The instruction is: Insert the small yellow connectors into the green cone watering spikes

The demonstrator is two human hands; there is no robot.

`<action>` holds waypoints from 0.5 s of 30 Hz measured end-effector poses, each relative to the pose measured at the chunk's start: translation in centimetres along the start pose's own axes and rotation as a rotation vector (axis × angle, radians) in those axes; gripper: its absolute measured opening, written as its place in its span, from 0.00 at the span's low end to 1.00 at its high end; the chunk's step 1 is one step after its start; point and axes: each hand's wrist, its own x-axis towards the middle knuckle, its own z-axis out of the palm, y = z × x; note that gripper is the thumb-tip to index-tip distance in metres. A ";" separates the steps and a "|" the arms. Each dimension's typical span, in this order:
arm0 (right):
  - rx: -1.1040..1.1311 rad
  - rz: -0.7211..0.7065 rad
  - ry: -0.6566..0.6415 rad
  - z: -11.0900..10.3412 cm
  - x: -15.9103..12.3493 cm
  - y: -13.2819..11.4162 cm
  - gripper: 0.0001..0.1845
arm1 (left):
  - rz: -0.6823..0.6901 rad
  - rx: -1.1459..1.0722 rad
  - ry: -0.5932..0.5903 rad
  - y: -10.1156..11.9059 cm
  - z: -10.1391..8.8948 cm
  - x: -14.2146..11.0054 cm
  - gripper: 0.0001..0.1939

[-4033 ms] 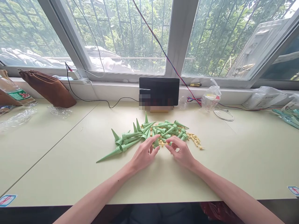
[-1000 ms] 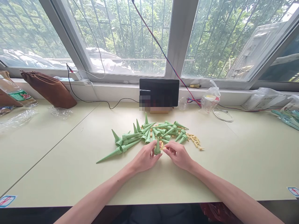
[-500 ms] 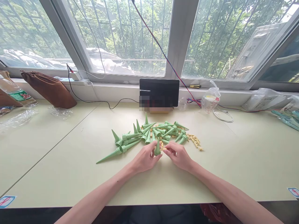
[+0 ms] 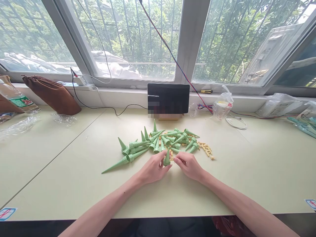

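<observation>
My left hand (image 4: 154, 167) is closed around a green plastic watering spike (image 4: 167, 158), a cone held with its point upward and its ribbed collar at the bottom. Just to the right, my right hand (image 4: 189, 165) is pinched, thumb and finger together beside the spike. A small yellow plastic valve (image 4: 172, 161) shows at those fingertips, mostly hidden. Behind both hands lies a heap of similar green watering spikes (image 4: 158, 140), some standing point up, others on their sides. Several loose yellow valves (image 4: 206, 150) are scattered at the heap's right end.
A dark tablet (image 4: 168, 97) on a stand is at the back of the table (image 4: 86, 194). Rearward left are a brown drawstring pouch (image 4: 51, 95) and a plastic bottle (image 4: 19, 97). A bagged cup (image 4: 222, 107) and a coiled white cable (image 4: 235, 122) are at the back right.
Both hands have barely moved. The spike in my left hand sits slightly lower, and my right fingertips have shifted a little to the right.
</observation>
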 end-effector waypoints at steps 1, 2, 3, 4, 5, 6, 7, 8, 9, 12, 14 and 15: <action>0.002 0.000 0.001 0.0 0.0 0.0 0.21 | -0.005 0.003 -0.003 0.0 0.0 0.0 0.07; 0.006 0.003 0.001 0.0 0.0 -0.1 0.20 | -0.010 0.004 -0.005 0.0 0.0 0.0 0.07; 0.014 0.008 -0.001 0.0 0.0 -0.1 0.19 | -0.016 0.005 -0.006 0.0 0.0 0.0 0.08; 0.022 0.014 -0.003 -0.1 0.0 -0.1 0.17 | -0.022 0.006 -0.005 0.0 0.0 0.0 0.09; 0.031 0.019 -0.005 -0.1 0.0 -0.2 0.15 | -0.028 0.008 -0.004 0.0 0.0 0.0 0.09; 0.037 0.020 -0.009 -0.1 0.0 -0.2 0.14 | -0.032 0.010 -0.001 0.0 0.0 0.0 0.10; 0.042 0.016 -0.013 -0.1 0.0 -0.2 0.13 | -0.034 0.014 0.003 0.0 0.1 0.0 0.10; 0.043 0.010 -0.013 -0.1 0.0 -0.3 0.13 | -0.034 0.018 0.006 -0.1 0.1 0.0 0.10; 0.042 0.002 -0.012 -0.1 0.0 -0.3 0.13 | -0.032 0.022 0.007 -0.1 0.1 0.0 0.10; 0.036 -0.013 -0.003 -0.1 -0.1 -0.3 0.13 | -0.022 0.022 0.007 -0.2 0.2 0.0 0.09; 0.034 -0.014 0.004 -0.1 -0.1 -0.3 0.13 | -0.020 0.019 0.003 -0.3 0.2 0.0 0.08; 0.033 -0.015 0.007 -0.1 -0.1 -0.3 0.12 | -0.021 0.019 0.001 -0.2 0.2 0.0 0.08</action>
